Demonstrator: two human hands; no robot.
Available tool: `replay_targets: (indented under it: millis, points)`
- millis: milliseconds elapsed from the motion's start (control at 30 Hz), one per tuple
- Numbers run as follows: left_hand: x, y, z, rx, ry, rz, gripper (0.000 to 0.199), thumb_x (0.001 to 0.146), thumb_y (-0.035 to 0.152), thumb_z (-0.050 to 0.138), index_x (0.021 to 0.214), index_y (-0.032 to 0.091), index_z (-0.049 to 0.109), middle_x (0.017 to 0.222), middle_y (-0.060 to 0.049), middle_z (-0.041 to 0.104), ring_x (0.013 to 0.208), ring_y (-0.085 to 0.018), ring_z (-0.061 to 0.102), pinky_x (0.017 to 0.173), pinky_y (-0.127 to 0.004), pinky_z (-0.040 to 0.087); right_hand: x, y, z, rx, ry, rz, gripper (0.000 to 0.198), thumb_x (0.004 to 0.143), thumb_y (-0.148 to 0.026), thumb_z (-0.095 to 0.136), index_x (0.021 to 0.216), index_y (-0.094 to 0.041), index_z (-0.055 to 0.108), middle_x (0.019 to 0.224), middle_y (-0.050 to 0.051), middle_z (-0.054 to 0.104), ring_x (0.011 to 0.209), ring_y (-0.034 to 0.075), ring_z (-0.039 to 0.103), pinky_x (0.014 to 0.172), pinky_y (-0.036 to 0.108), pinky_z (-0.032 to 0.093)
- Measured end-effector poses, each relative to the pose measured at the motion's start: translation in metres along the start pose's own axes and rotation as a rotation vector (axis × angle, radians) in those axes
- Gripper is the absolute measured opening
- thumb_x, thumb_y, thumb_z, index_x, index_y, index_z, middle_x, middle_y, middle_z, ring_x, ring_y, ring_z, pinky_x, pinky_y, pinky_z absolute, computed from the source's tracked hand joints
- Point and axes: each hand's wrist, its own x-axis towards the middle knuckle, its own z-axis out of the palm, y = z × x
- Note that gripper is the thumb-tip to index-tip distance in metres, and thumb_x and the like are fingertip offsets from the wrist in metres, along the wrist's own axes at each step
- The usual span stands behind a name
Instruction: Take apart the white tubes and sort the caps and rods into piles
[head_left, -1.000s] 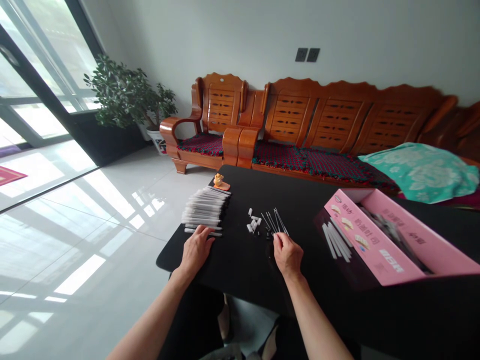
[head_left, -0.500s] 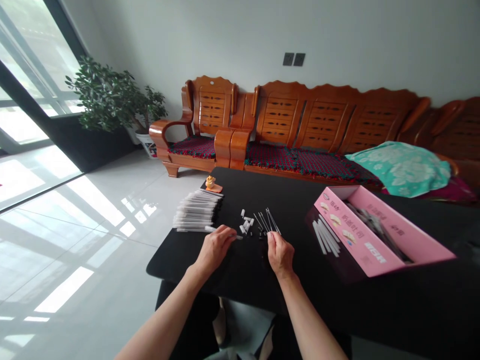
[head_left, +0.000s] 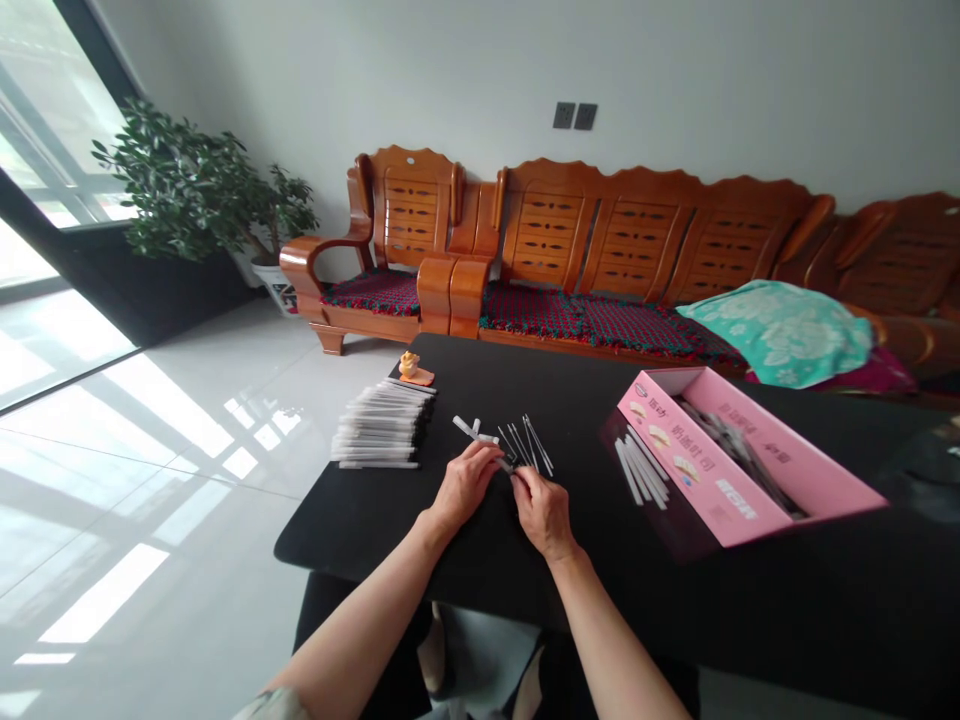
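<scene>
A: Clock centred on the hands, 12 dead ahead. Where's the LH?
B: At centre, over the black table (head_left: 345, 525). The left hand (head_left: 461, 487) has thumb and fingers clamped on a pale slim tube (head_left: 466, 429), which slants from approx 11 down toward 4.
A: And the RH?
B: The right hand (head_left: 544, 512) meets it tip to tip — thumb and fingers pinched at the tube's dark near end, afaics. Any tiny part b/w the fingertips is too small to make out.
A: What's close by?
B: Thin metallic rods (head_left: 527, 445) fanned at 1, just beyond the RH fingers. Short white pieces (head_left: 475, 428) at 11, by the tube's far end, partly hidden.
A: Farther out?
B: Big stack of similar tubes (head_left: 381, 425) at 10, lying side by side w/ dark ends facing right. Small yellow-orange figurine (head_left: 409, 366) at 11, just past the stack. More white tubes (head_left: 641, 470) at 3, beside the pink box (head_left: 694, 465) — its top's uncovered, w/ a greyish pile inside.
A: B/g?
B: Wooden bench (head_left: 551, 230) at 12 to 1, teal cloth (head_left: 780, 330) at 2, potted plant (head_left: 187, 190) approx 10.
</scene>
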Motion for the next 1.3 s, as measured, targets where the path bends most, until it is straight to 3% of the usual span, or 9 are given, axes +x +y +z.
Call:
replay_targets:
  millis: [100, 200, 300, 367, 433, 533, 667, 900, 1300]
  points:
    - [0.000, 0.001, -0.001, -0.073, 0.139, -0.116, 0.022, 0.090, 0.023, 0.055, 0.112, 0.022, 0.061, 0.122, -0.010, 0.059, 0.080, -0.013, 0.068, 0.077, -0.028, 0.056, -0.001, 0.001, 0.000, 0.035, 0.093, 0.001, 0.020, 0.094, -0.023, 0.045, 0.092, -0.016, 0.063, 0.076, 0.005, 0.070, 0.066, 0.016, 0.067, 0.064, 0.022, 0.044]
    - [0.002, 0.001, -0.003, -0.138, 0.289, -0.290, 0.015, 0.088, 0.030, 0.059, 0.099, 0.019, 0.062, 0.089, -0.004, 0.067, 0.060, -0.011, 0.065, 0.058, -0.022, 0.053, -0.001, 0.002, 0.000, 0.072, 0.191, -0.009, 0.019, 0.093, -0.022, 0.046, 0.095, -0.016, 0.063, 0.077, 0.006, 0.069, 0.067, 0.016, 0.067, 0.067, 0.023, 0.047]
    - [0.002, 0.001, -0.005, -0.231, 0.371, -0.422, 0.019, 0.087, 0.037, 0.060, 0.086, 0.018, 0.062, 0.063, 0.001, 0.063, 0.048, -0.010, 0.060, 0.049, -0.019, 0.048, -0.001, 0.001, 0.001, 0.083, 0.249, -0.027, 0.018, 0.092, -0.021, 0.047, 0.096, -0.015, 0.064, 0.078, 0.007, 0.069, 0.069, 0.017, 0.067, 0.069, 0.025, 0.050]
    - [0.002, 0.000, -0.006, -0.331, 0.354, -0.488, 0.029, 0.086, 0.043, 0.060, 0.078, 0.016, 0.062, 0.056, 0.001, 0.060, 0.043, -0.010, 0.057, 0.043, -0.019, 0.045, -0.001, 0.000, 0.002, 0.088, 0.275, -0.027, 0.018, 0.092, -0.021, 0.047, 0.097, -0.015, 0.064, 0.078, 0.007, 0.069, 0.069, 0.017, 0.067, 0.069, 0.025, 0.051]
    - [0.003, -0.001, -0.004, -0.481, 0.240, -0.544, 0.037, 0.085, 0.049, 0.059, 0.075, 0.013, 0.064, 0.058, -0.002, 0.062, 0.042, -0.011, 0.057, 0.038, -0.019, 0.044, -0.001, -0.002, 0.002, 0.097, 0.278, -0.018, 0.019, 0.093, -0.022, 0.047, 0.098, -0.015, 0.064, 0.079, 0.008, 0.069, 0.069, 0.017, 0.067, 0.069, 0.026, 0.051]
    - [0.005, -0.002, -0.001, -0.729, 0.102, -0.600, 0.044, 0.083, 0.053, 0.060, 0.089, 0.011, 0.066, 0.073, -0.007, 0.067, 0.047, -0.013, 0.061, 0.041, -0.021, 0.048, -0.002, -0.004, 0.002, 0.104, 0.234, -0.018, 0.022, 0.094, -0.024, 0.045, 0.098, -0.015, 0.064, 0.079, 0.009, 0.069, 0.069, 0.017, 0.067, 0.069, 0.027, 0.051]
    - [0.007, -0.007, 0.001, -0.922, 0.135, -0.654, 0.044, 0.079, 0.051, 0.067, 0.095, 0.010, 0.065, 0.072, -0.005, 0.067, 0.051, -0.012, 0.062, 0.045, -0.021, 0.051, -0.002, -0.007, 0.003, 0.094, 0.152, -0.036, 0.023, 0.094, -0.024, 0.043, 0.098, -0.016, 0.063, 0.081, 0.009, 0.070, 0.070, 0.017, 0.066, 0.069, 0.026, 0.050]
    - [0.006, -0.011, 0.001, -0.908, 0.158, -0.653, 0.042, 0.078, 0.052, 0.068, 0.089, 0.012, 0.062, 0.063, -0.004, 0.067, 0.052, -0.013, 0.064, 0.050, -0.022, 0.053, 0.000, -0.010, 0.004, 0.006, 0.054, -0.056, 0.023, 0.096, -0.025, 0.043, 0.098, -0.014, 0.064, 0.080, 0.007, 0.070, 0.069, 0.015, 0.066, 0.067, 0.022, 0.045]
    - [0.007, -0.011, 0.002, -0.845, 0.218, -0.663, 0.041, 0.077, 0.051, 0.069, 0.081, 0.011, 0.061, 0.060, -0.004, 0.067, 0.050, -0.014, 0.064, 0.048, -0.022, 0.052, 0.000, -0.007, 0.010, -0.037, 0.074, -0.109, 0.024, 0.097, -0.022, 0.042, 0.089, -0.015, 0.064, 0.069, 0.004, 0.068, 0.062, 0.013, 0.065, 0.061, 0.022, 0.041]
